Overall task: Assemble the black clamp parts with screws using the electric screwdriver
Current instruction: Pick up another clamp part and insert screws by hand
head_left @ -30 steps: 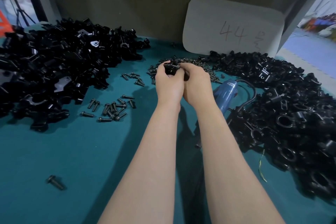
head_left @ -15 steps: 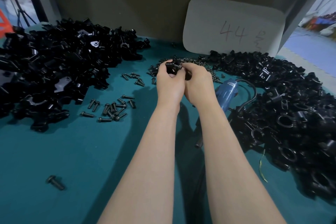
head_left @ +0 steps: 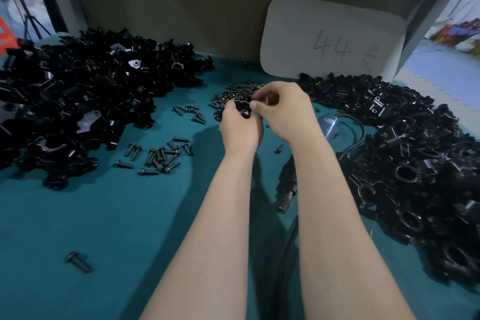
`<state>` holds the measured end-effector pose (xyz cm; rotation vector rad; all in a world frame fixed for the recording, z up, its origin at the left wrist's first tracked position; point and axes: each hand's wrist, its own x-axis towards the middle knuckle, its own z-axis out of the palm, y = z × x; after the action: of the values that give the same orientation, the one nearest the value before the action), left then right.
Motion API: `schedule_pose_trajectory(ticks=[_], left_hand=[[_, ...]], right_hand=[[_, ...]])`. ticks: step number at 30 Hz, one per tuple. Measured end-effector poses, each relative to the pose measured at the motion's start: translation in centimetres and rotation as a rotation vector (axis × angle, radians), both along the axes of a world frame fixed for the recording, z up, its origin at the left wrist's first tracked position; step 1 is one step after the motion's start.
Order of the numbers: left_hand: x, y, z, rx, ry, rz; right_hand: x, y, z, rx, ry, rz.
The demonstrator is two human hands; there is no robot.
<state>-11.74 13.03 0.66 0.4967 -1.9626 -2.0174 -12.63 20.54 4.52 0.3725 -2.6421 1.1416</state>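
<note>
Both hands meet over the middle of the green table. My left hand (head_left: pixel 240 127) grips a small black clamp part (head_left: pixel 242 109). My right hand (head_left: pixel 281 109) pinches at the top of the same part with thumb and fingers; whether a screw is between them is hidden. Just beyond the hands lies a heap of small black screws (head_left: pixel 235 93). The electric screwdriver (head_left: pixel 328 126), blue-bodied with a black nose (head_left: pixel 285 189), lies on the table under my right forearm.
A big pile of black clamp parts (head_left: pixel 78 101) fills the left side, another pile (head_left: pixel 415 163) the right. Loose screws (head_left: pixel 158 156) lie left of my arms, one single screw (head_left: pixel 78 262) near the front. A grey card marked 44 (head_left: pixel 332 39) leans on the back wall.
Both hands have drawn slightly nearer and lower with the clamp part. My right hand's fingers now reach over the top of the part.
</note>
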Motion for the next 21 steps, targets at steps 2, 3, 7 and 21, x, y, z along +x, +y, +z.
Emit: schedule_pose_trajectory(ticks=[2, 3, 7, 21], left_hand=[[-0.01, 0.09, -0.17, -0.077, 0.015, -0.002], [0.04, 0.12, -0.25, -0.121, 0.014, -0.002], [0.03, 0.08, -0.43, -0.274, 0.003, -0.004], [0.48, 0.07, -0.14, -0.346, 0.021, 0.031]], right_hand=[[-0.09, -0.10, -0.19, -0.007, 0.004, -0.028], [-0.13, -0.10, -0.25, -0.017, 0.009, -0.040], [-0.17, -0.05, -0.35, -0.038, 0.025, -0.061], [-0.26, -0.07, -0.36, -0.086, 0.038, -0.059]])
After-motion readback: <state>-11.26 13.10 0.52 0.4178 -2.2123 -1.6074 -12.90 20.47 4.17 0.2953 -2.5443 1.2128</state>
